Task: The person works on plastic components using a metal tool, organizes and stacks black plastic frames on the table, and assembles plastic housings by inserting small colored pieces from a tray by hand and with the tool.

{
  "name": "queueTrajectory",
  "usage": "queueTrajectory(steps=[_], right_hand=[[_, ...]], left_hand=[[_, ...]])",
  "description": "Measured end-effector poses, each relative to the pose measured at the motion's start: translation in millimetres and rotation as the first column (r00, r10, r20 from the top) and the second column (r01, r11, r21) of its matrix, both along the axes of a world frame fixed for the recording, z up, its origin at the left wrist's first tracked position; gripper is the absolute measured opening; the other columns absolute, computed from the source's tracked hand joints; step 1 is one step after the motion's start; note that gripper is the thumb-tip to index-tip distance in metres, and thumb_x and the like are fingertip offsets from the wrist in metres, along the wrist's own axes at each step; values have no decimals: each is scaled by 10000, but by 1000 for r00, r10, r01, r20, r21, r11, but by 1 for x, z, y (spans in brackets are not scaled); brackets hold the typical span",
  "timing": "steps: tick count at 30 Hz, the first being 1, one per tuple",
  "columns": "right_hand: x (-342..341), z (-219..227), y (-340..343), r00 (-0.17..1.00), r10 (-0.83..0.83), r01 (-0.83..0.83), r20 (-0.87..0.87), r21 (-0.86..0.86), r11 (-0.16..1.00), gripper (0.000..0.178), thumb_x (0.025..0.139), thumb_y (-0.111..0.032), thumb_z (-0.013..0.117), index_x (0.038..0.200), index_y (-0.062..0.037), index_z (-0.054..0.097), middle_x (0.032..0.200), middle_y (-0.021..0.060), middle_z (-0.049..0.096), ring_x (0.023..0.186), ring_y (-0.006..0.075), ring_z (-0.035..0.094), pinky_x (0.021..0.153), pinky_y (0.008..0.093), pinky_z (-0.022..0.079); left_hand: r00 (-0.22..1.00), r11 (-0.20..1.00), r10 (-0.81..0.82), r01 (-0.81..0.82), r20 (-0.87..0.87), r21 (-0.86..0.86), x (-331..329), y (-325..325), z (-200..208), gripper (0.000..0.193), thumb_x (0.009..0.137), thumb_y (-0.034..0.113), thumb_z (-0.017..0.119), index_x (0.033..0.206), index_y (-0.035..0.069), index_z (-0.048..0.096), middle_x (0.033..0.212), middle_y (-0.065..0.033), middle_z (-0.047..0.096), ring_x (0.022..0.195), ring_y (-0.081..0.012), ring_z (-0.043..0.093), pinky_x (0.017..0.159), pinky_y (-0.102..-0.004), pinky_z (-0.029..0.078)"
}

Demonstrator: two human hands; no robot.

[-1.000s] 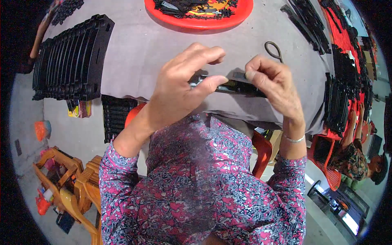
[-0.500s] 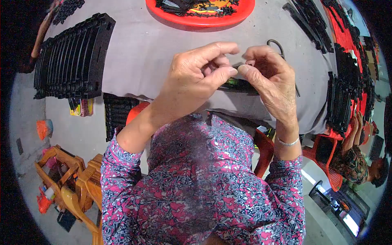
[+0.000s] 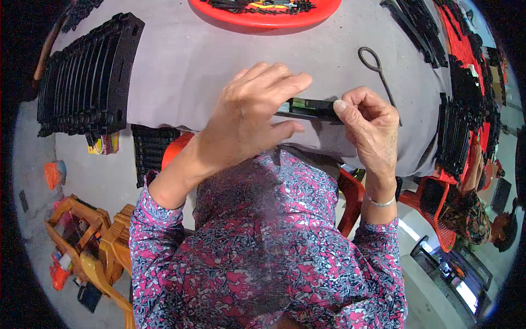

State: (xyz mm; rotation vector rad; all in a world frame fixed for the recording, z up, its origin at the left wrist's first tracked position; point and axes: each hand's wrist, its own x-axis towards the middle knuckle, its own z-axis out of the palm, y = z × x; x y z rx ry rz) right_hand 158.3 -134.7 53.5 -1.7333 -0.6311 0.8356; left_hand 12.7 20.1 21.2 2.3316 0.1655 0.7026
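A long black plastic part [image 3: 315, 107] with a greenish, shiny section lies level at the table's near side, between my two hands. At its right end, the thumb and fingers of my right hand [image 3: 372, 118] are pinched together on it. My left hand [image 3: 249, 107] hovers over its left end, thumb and fingers spread apart with nothing visible between them. That left end is partly hidden behind the left hand. Just beyond my right hand lies a dark metal rod [image 3: 383, 79] with a looped end.
A red round tray [image 3: 263, 21] of small black pieces stands at the far side of the grey-covered table [image 3: 181, 66]. Black slotted parts [image 3: 87, 77] are stacked at left, more [image 3: 460, 126] at right. A wooden chair [image 3: 82, 230] stands lower left; another person [image 3: 474, 219] sits at right.
My hands have drawn apart from their fingertip-to-fingertip position. The left has spread its fingers, while the right has moved down to the black part's end. The view has shifted slightly.
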Motion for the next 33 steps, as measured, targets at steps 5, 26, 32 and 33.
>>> queueTrajectory(steps=[5,26,32,33], right_hand=[[-2,-8,-6,997,-12,17,79,-66,998,124,858,-61,693,772,-23,614,702,-62,526,654,23,456,573,195,374],[-9,-26,6,939,78,2,334,-233,973,181,807,-117,681,710,6,591,548,17,496,546,64,456,511,271,411],[-10,-30,9,893,81,32,443,-242,970,173,794,-119,672,705,4,590,531,71,522,496,109,489,505,296,431],[-11,-30,10,893,80,33,444,-241,970,173,794,-119,672,705,4,590,531,71,522,496,109,489,505,296,431]], left_hand=[[984,993,13,7,-179,115,-6,2,-10,430,626,161,796,1008,38,643,876,-97,565,848,-302,571,760,-431,467],[977,997,71,-75,-201,-11,-8,-14,-18,244,637,121,763,837,64,636,849,-79,546,861,-267,596,722,-399,490],[987,997,76,-79,-142,-16,-9,-14,-17,335,629,89,771,929,76,622,859,-81,547,858,-275,598,709,-394,492],[987,997,75,-78,-142,-15,-9,-14,-17,335,629,89,771,929,76,622,859,-81,547,858,-275,598,709,-394,492]])
